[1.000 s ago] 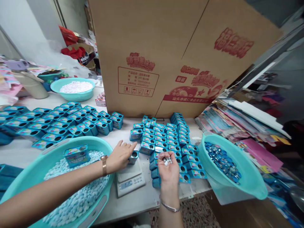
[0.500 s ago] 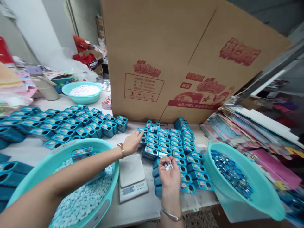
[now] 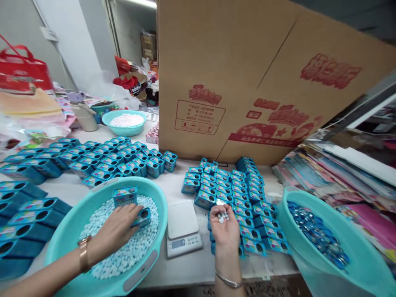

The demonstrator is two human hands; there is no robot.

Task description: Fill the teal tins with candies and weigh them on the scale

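Note:
My left hand (image 3: pixel 119 227) is over the turquoise basin (image 3: pixel 161 231) of pale mint candies (image 3: pixel 105 264). Its fingers and thumb are closed round a small blue tin (image 3: pixel 143 217) with a round hole in its end; the rest of that tin is hidden under the hand. Just behind it, a second blue tin (image 3: pixel 124 195) rests on the candies. Palm up and cupped, my right hand (image 3: pixel 227 231) holds a few small white candies (image 3: pixel 222 216). It is in front of the rows of blue tins (image 3: pixel 224 189) on the table.
A white digital scale (image 3: pixel 183 222) sits between basin and tins. On the right stands a turquoise basin (image 3: pixel 355 231) of shiny blue lids (image 3: pixel 318 235). A big cardboard box (image 3: pixel 235 82) closes off the back. More tins (image 3: pixel 102 161) cover the left, before a bowl of pale candies (image 3: pixel 125 121).
My left hand has moved back from the rows of tins to the basin and taken hold of a tin there. The right hand stays cupped. The view has turned slightly left.

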